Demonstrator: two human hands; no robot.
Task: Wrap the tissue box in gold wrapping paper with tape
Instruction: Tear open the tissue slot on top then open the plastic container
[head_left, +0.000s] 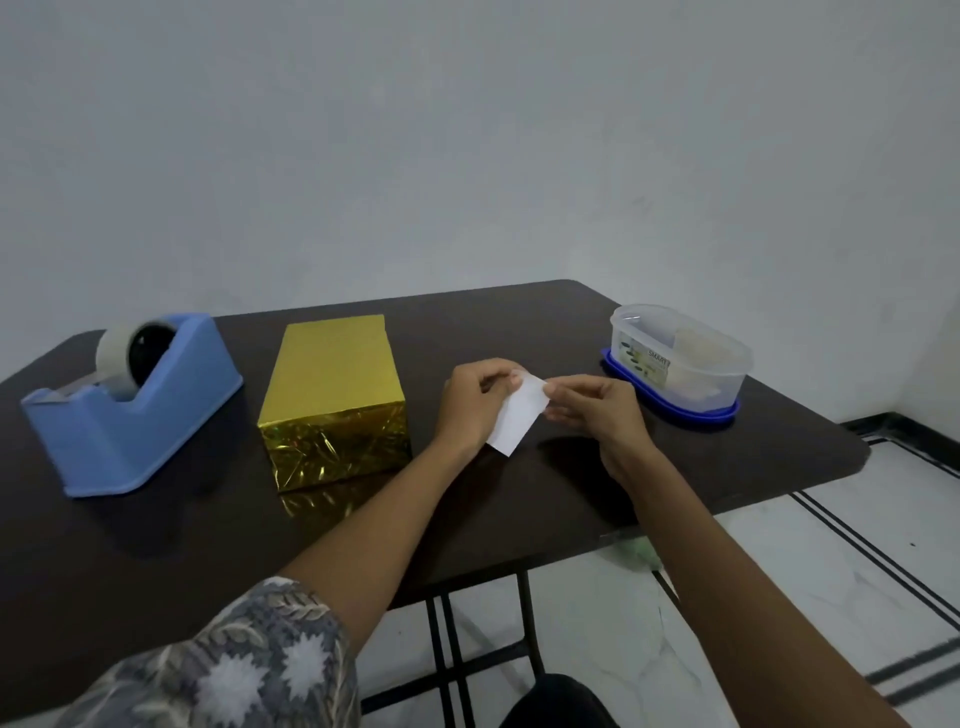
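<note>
Closest to me is a person's sleeve (249, 670) with gray leaves and white flowers on it. Two bare arms reach out from there over a dark brown worktop (156, 545). Under the worktop I can see thin black legs (447, 654) and a white floor (810, 582) with black lines.

In the middle of the worktop the two hands meet, a little above it. The left hand (467, 410) has its fingers curled, and it pinches the top edge of a small white paper (517, 421) between thumb and finger. The right hand (597, 410) pinches the top right corner of the same paper with its fingertips. The paper hangs down between the hands, tilted to one side.

Just left of the left hand sits the gold box (332, 395), flat on the worktop. Shiny gold paper covers every side I can see. The top is smooth and the near end is crinkly. The box is not touching either hand.

Left of the box, a bit apart, stands a big blue tape holder (130, 431) with a roll of tape (117, 364) in it.

Farther back on the right, near the worktop's edge, is a clear tub (680, 358) standing on a dark blue lid (675, 415). Something pale is inside, but I cannot tell what it is.

Behind it all is a plain gray-white wall (467, 130).
</note>
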